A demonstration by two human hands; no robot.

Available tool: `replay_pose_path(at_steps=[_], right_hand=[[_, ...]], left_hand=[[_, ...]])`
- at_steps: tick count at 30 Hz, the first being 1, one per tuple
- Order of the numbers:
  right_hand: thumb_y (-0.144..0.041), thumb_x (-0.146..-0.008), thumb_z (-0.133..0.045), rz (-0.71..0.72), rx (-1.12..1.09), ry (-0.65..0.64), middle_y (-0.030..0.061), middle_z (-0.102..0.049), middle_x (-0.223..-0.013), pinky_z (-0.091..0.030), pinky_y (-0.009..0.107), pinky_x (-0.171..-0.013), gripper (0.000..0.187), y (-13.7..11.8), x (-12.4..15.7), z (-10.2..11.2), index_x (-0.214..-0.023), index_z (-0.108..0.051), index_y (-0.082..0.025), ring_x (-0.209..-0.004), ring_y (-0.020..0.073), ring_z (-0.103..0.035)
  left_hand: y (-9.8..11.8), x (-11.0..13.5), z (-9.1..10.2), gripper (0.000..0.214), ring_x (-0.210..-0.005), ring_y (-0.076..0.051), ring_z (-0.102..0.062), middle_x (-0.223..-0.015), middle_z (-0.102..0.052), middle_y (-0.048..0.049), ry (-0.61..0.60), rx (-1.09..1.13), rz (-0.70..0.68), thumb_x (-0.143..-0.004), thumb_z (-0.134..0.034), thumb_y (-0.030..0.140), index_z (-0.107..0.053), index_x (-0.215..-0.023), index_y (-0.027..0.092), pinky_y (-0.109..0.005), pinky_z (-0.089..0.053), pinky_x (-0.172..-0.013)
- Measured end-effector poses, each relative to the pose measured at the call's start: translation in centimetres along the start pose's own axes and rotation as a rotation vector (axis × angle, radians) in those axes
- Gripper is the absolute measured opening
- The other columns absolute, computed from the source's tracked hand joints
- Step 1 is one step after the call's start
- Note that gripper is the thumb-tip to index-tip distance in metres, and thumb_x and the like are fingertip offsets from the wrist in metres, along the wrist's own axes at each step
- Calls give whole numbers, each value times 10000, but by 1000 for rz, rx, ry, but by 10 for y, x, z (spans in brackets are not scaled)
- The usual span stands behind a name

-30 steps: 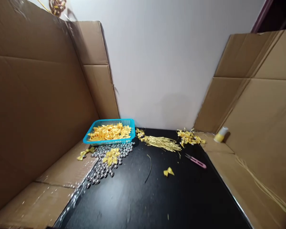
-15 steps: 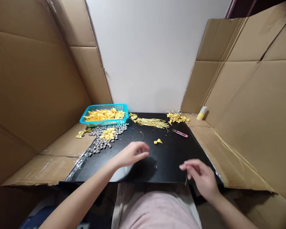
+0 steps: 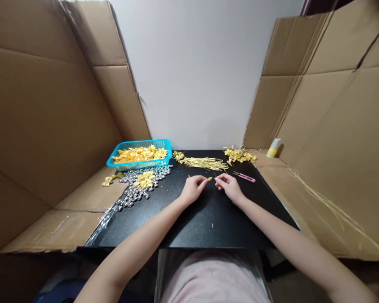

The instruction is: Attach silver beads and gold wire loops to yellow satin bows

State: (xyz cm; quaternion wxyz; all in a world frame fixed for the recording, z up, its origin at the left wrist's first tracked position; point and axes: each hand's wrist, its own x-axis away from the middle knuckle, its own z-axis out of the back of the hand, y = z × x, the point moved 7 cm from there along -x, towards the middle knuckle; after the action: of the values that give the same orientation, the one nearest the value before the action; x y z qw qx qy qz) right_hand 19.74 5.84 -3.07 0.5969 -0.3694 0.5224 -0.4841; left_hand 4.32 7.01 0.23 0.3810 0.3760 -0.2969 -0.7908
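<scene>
Both of my hands meet over the middle of the black table (image 3: 208, 219). My left hand (image 3: 194, 188) is closed in a pinch on a small yellow bow (image 3: 210, 179). My right hand (image 3: 229, 186) is also pinched, its fingertips just right of the bow; what it holds is too small to make out. A bundle of gold wire ties (image 3: 205, 163) lies just beyond my hands. Pink snips (image 3: 244, 177) lie right of my right hand.
A teal basket (image 3: 139, 162) of yellow bows stands at the back left, with silver beads (image 3: 132, 193) and a few bows (image 3: 144, 179) spread in front of it. More gold bows (image 3: 238, 155) lie at the back right. A yellow-white spool (image 3: 273, 148) stands by the cardboard walls (image 3: 334, 126).
The view tilted down from the wall to the table. Both hands came in from the near edge and moved forward to the small yellow bow, which my left hand picked up.
</scene>
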Motion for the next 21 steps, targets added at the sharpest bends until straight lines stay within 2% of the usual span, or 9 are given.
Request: replay_pose_path(at_steps=[5, 8, 10, 12, 14, 17, 21], right_hand=[[-332, -912, -598, -3, 4, -29, -22, -612, -740, -506, 248, -577, 209, 1, 6, -2, -859, -614, -130, -594, 89, -573], [-380, -848, -644, 41, 11, 2, -46, -555, -606, -460, 247, -535, 250, -9, 7, 3, -737, -596, -161, -524, 98, -519], [-406, -814, -645, 84, 22, 33, -45, -528, -561, -435, 261, -524, 255, -19, 9, 8, -699, -588, -186, -508, 114, -495], [-402, -808, -628, 137, 36, 63, -28, -544, -588, -437, 280, -562, 236, -31, 11, 13, -693, -591, -199, -550, 133, -509], [-376, -781, -649, 192, 52, 70, 13, -614, -712, -459, 305, -652, 207, -42, 14, 15, -676, -605, -203, -677, 164, -564], [-351, -724, -700, 236, 67, 12, 55, -682, -882, -479, 340, -759, 183, -51, 17, 10, -635, -632, -206, -843, 210, -614], [-379, -764, -648, 208, 48, -70, 57, -727, -813, -521, 348, -726, 202, -49, 18, 1, -668, -648, -201, -754, 202, -663]], left_hand=[[-14, -4, -5, 260, -647, -140, -574, -758, -693, -37, -18, 258, 130, -810, -619, 393, -683, -879, 151, -242, -427, -610], [-17, -4, -11, 300, -587, -110, -552, -715, -672, -19, -26, 406, 195, -782, -643, 404, -661, -931, 145, -219, -420, -562], [-16, -3, -15, 301, -532, -83, -512, -679, -653, -9, -46, 485, 233, -750, -672, 408, -660, -877, 135, -206, -402, -530], [-13, 0, -20, 289, -498, -63, -483, -658, -643, -5, -91, 550, 271, -696, -720, 389, -659, -795, 124, -199, -387, -507], [-11, 3, -26, 275, -482, -50, -471, -645, -640, -5, -143, 605, 306, -641, -763, 347, -654, -740, 115, -195, -380, -498], [-10, 6, -32, 279, -475, -41, -478, -649, -654, -12, -182, 675, 356, -601, -793, 295, -625, -734, 116, -192, -383, -498], [-16, 6, -34, 358, -463, -39, -490, -630, -654, 1, -161, 742, 407, -592, -811, 283, -534, -775, 148, -180, -376, -486]])
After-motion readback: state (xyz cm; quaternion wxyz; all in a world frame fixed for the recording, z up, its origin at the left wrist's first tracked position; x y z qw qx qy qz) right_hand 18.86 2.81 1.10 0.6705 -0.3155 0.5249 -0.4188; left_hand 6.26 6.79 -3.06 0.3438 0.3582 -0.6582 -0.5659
